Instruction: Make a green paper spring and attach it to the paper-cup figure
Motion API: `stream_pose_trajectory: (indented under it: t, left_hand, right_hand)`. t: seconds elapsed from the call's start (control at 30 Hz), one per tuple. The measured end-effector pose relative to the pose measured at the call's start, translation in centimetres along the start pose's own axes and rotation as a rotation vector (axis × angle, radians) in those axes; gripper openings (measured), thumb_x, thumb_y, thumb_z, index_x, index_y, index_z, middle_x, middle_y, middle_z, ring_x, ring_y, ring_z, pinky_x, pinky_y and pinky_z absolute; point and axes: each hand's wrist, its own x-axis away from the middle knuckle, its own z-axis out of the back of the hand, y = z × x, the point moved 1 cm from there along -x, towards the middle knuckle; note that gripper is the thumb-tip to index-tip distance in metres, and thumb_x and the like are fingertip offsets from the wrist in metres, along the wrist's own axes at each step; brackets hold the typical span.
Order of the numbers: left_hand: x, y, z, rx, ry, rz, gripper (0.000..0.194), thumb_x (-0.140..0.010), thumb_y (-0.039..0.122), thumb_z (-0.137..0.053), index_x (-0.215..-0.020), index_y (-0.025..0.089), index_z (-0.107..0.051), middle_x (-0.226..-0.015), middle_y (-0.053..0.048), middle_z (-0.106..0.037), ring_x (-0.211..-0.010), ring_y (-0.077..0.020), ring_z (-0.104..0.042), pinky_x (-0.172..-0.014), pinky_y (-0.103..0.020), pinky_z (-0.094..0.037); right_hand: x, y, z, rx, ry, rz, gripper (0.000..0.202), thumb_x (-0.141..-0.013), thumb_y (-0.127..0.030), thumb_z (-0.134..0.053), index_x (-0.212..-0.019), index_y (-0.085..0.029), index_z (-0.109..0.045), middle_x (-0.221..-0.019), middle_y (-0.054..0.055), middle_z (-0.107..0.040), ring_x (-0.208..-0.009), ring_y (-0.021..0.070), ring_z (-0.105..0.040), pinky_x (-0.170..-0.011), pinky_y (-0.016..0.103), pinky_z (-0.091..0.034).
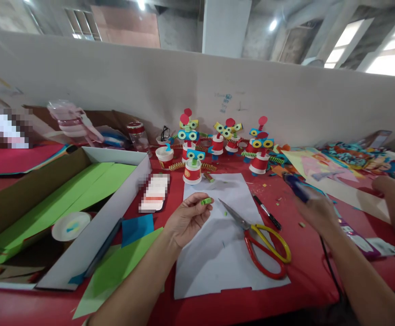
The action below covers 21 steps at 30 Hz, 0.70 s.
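My left hand (191, 218) pinches a small folded green paper piece (206, 201) between thumb and fingertips, above a white sheet (207, 262). Scissors with one red and one yellow handle (243, 222) lie on the sheet, their blades just right of that hand. At the right, my right hand (314, 208) is wrapped round a dark blue tool (295, 186) with a black cord trailing down; motion blurs it. Beyond the sheet stands a paper-cup figure (192, 172) with blue-and-yellow eyes and coiled paper arms.
More cup figures (259, 163) stand by the wall. A box (116, 208) with green paper fills the left, beside a phone (154, 192). A black pen (267, 213) lies right of the sheet. Another person's hand (387, 188) is at the far right.
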Motion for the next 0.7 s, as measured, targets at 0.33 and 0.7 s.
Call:
stream_pose_trajectory:
  t: [0.33,0.7]
  left_hand:
    - [0.2,-0.1,-0.5,-0.033,0.034,-0.044,0.023,-0.062,-0.004,-0.074,-0.074,0.015,-0.066,-0.069,0.0,-0.069,-0.064,-0.0086,-0.067,-0.06,-0.013,-0.054]
    - [0.0,-0.1,-0.3,-0.049,0.029,-0.074,0.022,-0.064,-0.003,-0.073,-0.075,0.015,-0.065,-0.072,0.002,-0.069,-0.065,-0.0061,-0.065,-0.063,-0.012,-0.052]
  right_hand:
    - [12.6,-8.9,1.4,-0.891,-0.339,0.257,0.046,-0.089,-0.06,-0.048,-0.08,-0.019,-0.067,-0.084,0.009,-0.071,-0.067,0.0187,-0.065,-0.06,0.028,-0.056]
    - [14.0,-8.0,-1.3,-0.742,-0.38,0.315,0.038,-0.092,-0.053,-0.047,-0.103,-0.022,-0.065,-0.089,0.009,-0.072,-0.079,0.0228,-0.068,-0.068,0.032,-0.059]
